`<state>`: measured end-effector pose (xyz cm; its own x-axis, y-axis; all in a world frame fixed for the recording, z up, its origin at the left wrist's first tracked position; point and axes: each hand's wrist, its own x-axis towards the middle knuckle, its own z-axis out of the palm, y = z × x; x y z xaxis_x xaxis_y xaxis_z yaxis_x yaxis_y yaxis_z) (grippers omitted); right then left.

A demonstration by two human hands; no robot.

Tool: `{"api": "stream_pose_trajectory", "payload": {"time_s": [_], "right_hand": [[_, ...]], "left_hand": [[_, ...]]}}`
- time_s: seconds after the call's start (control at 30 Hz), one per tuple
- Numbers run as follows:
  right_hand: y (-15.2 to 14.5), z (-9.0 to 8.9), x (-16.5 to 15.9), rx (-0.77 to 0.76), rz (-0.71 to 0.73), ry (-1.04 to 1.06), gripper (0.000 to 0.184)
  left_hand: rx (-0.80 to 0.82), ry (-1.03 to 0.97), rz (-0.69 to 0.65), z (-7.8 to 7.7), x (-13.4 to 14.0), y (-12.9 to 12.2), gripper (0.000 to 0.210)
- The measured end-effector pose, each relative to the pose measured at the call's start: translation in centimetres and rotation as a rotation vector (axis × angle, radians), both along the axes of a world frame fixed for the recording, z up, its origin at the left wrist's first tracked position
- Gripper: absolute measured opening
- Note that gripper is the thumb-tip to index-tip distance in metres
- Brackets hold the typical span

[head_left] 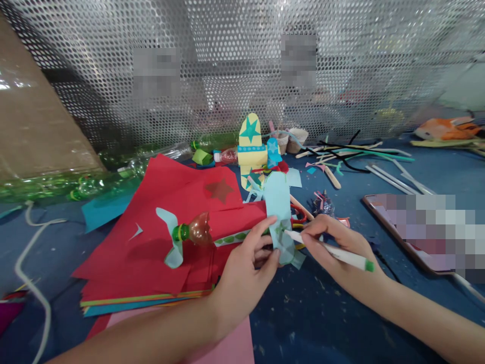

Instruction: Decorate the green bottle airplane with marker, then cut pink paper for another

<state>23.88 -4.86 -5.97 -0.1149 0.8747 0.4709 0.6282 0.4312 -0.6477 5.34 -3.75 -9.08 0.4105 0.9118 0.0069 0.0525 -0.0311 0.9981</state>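
My left hand (pixel 246 263) grips a craft plane made from a small plastic bottle (pixel 195 230) wrapped in red paper, with a light blue propeller (pixel 170 237) at its nose. A light blue paper wing (pixel 278 202) stands up from the plane's body beside my left fingers. My right hand (pixel 333 245) holds a white marker with a green end (pixel 341 254); its tip touches the blue paper near the wing's base. The plane lies over a stack of red paper sheets (pixel 159 202).
A yellow paper model with teal stars (pixel 250 146) stands behind the plane. Green plastic bottles (pixel 87 182) lie at the left, sticks and straws (pixel 356 156) at the back right, a phone (pixel 420 227) at the right. A perforated metal screen (pixel 227 60) closes the back.
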Motion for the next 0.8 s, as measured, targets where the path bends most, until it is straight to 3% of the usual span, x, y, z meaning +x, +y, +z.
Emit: {"api": "stream_pose_trajectory", "payload": {"time_s": [0.8], "right_hand": [[-0.02, -0.27, 0.25, 0.004, 0.029, -0.007, 0.016]], "left_hand": [[-0.013, -0.019, -0.003, 0.08, 0.11, -0.05, 0.048]]}}
